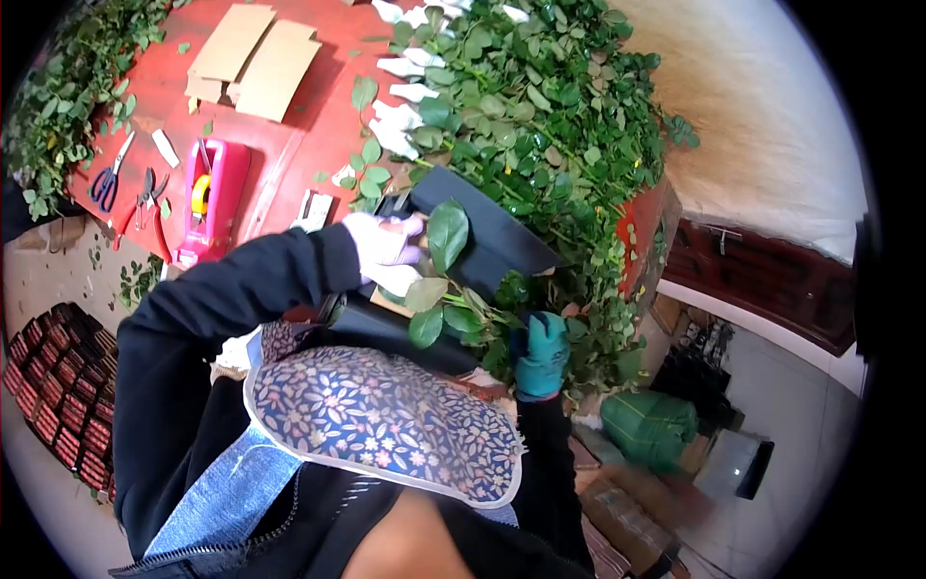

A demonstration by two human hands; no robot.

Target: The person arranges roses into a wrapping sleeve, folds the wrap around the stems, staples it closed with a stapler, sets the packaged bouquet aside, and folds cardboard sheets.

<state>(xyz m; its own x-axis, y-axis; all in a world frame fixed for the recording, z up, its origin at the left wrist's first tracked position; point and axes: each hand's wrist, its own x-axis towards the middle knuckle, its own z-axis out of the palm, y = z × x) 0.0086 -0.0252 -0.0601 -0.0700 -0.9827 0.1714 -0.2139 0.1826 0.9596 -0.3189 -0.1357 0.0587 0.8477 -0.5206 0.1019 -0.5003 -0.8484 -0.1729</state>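
Observation:
My left hand (pixel 386 253), in a pale lavender and white glove, has its fingers curled at the white-tipped end of a leafy flower stem (pixel 453 297). Large green leaves (pixel 448 236) stand out from this stem. Lower down, my right hand (pixel 542 357) in a teal glove is closed round the stem's leafy part; its fingertips are partly hidden by foliage. Between and behind both hands is a black box-like piece (pixel 497 232) with a slanted panel. A big heap of leafy stems (pixel 540 125) lies beyond, several with white-covered heads (pixel 394 130).
On the red table (pixel 289 164) lie cardboard pieces (pixel 256 63), scissors (pixel 108 179), red-handled pruners (pixel 147 207) and a pink tape dispenser (pixel 214 198). More foliage (pixel 68 106) is at far left. A green bundle (pixel 648 429) and boxes (pixel 627 526) stand on the floor at right.

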